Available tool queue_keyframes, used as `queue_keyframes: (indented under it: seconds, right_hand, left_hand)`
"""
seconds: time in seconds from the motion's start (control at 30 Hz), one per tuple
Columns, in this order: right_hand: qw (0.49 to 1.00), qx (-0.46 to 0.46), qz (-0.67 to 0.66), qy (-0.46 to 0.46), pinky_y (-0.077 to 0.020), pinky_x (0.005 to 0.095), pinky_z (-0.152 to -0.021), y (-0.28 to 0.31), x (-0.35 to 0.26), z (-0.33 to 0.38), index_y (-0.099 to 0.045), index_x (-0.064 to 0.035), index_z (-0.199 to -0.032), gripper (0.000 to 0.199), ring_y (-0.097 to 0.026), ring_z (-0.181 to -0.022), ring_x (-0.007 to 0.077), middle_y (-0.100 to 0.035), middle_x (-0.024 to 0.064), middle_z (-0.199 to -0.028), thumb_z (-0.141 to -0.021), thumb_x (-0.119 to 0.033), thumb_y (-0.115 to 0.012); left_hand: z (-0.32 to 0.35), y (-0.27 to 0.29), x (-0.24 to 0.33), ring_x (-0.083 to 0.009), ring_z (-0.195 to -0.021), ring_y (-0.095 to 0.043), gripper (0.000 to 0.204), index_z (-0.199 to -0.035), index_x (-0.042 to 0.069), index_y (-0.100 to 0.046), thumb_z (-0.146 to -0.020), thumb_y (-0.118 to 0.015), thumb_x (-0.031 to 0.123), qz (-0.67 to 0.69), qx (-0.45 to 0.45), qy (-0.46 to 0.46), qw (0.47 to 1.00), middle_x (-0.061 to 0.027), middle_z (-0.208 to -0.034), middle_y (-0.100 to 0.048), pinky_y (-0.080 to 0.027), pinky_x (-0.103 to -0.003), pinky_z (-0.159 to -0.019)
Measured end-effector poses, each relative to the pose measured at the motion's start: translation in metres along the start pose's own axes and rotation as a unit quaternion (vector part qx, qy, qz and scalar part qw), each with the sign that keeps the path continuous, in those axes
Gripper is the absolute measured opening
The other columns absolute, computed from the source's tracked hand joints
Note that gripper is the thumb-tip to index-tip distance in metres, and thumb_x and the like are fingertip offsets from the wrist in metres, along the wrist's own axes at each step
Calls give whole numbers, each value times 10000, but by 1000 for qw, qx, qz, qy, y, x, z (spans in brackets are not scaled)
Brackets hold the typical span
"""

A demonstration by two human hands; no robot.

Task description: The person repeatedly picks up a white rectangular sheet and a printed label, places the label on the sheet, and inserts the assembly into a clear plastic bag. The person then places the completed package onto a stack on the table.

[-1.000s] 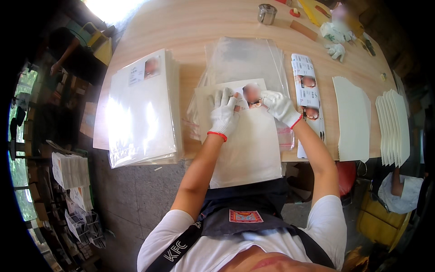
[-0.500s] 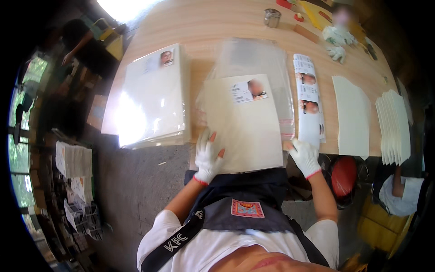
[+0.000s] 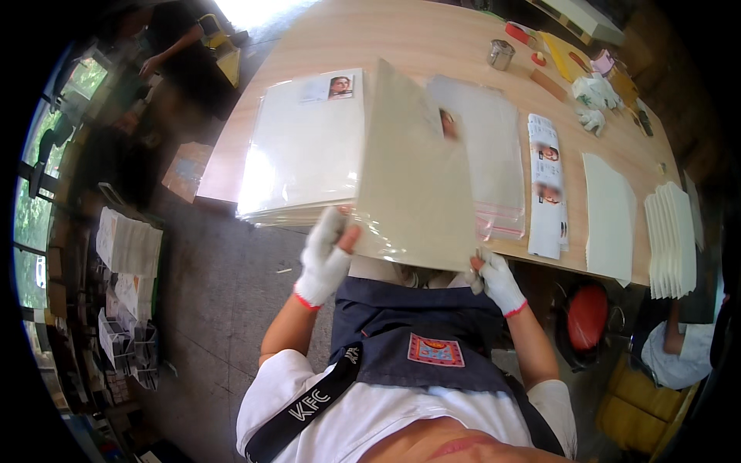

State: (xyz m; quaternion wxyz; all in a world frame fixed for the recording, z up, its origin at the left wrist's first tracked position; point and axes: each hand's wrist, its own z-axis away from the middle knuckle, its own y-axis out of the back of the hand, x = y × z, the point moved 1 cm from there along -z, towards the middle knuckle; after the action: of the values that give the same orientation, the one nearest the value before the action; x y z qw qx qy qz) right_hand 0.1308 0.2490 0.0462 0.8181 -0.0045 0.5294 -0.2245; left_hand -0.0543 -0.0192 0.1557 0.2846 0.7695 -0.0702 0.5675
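Note:
A cream board in a clear plastic sleeve (image 3: 413,177) is raised off the table and tilted, with a printed card bearing a photo near its far end. My left hand (image 3: 323,255), in a white fingertip-free glove, grips its lower left corner. At the lower right corner, my right hand (image 3: 496,279) pinches the edge in the same kind of glove. Left of the board lies a neat stack of sleeved cream boards (image 3: 305,150). Partly behind it, to the right, rest flat clear plastic sleeves (image 3: 498,150). Beyond these is a pile of printed photo cards (image 3: 546,220).
Cream sheets (image 3: 610,220) and a fanned row of cream sheets (image 3: 671,239) lie at the table's right. A metal tin (image 3: 500,54), white gloves (image 3: 594,92) and a red tape roll (image 3: 517,32) sit far back. A red-seated stool (image 3: 587,316) stands below the edge.
The sleeved board has been lifted and tilted, moving left toward the stack. My right hand has come off the table edge by the photo cards onto the board's corner. The view has shifted.

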Motion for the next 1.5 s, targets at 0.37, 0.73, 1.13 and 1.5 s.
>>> queue_keyframes:
  seconds: [0.37, 0.73, 1.13, 1.5]
  right_hand:
    - [968, -49, 240, 53, -415, 250, -457, -164, -74, -147, -563, -40, -788, 363, -520, -501, 90, -586, 36, -614, -902, -384, -555]
    - [985, 126, 45, 111, -463, 231, -450, 8, -16, -49, -602, -71, -899, 220, -570, -498, 109, -622, 36, -669, -936, -275, -526]
    - [826, 507, -241, 57, -477, 270, -449, 292, 43, 97, -486, -67, -1066, 352, -587, -583, 173, -636, 118, -861, -931, -392, -485]
    - [776, 472, -359, 213, -490, 215, -436, 386, 7, 105, -534, -105, -1025, 315, -593, -613, 139, -612, 47, -855, -895, -391, -557]
  left_hand:
    - [-53, 146, -108, -325, -960, -580, 247, -1007, 122, -573, -799, -456, 187, -378, 140, 140, 904, -120, -1111, -585, -455, -401, -803]
    - [-45, 145, -136, -253, -1163, -479, 540, -1350, 122, -436, -838, -544, -14, -281, 314, 26, 907, -141, -1306, -453, -440, -349, -954]
    - [-18, -95, -49, -374, -1195, -457, 449, -1118, 44, -570, -680, -601, -51, -224, -103, -396, 885, -140, -1307, -479, -398, -450, -984]
    - [-97, -193, -80, -314, -1067, -501, 373, -1112, 157, -573, -746, -624, 214, -410, -201, -271, 847, -80, -1191, -518, -395, -433, -928]
